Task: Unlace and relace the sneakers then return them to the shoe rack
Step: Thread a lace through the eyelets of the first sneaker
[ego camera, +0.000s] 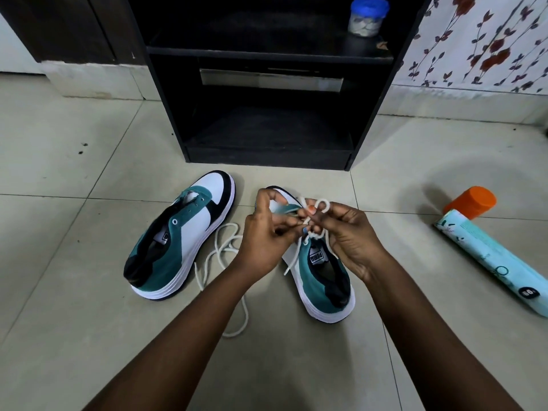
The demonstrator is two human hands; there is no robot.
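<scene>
1. Teal, white and black low-top sneaker [321,275]: stood on the pale tiled floor [89,143], toe toward the black wooden shoe rack [267,84] at 12 o'clock; white cord lace [321,204] looped above its tongue.
2. Matching second sneaker [184,232]: at 9 o'clock of the first, well apart, eyelets bare; a loose white lace [219,256] lay between the pair.
3. Hidden: the first sneaker's toe and eyelets, behind both hands; the knot's form unclear.
4. Left hand [264,232]: fingers curled, pinching the lace over the tongue.
5. Right hand [348,232]: at 3 o'clock of the left, pinching the loop.
6. Orange-capped pale-blue spray can [486,250]: lying at 3 o'clock.
</scene>
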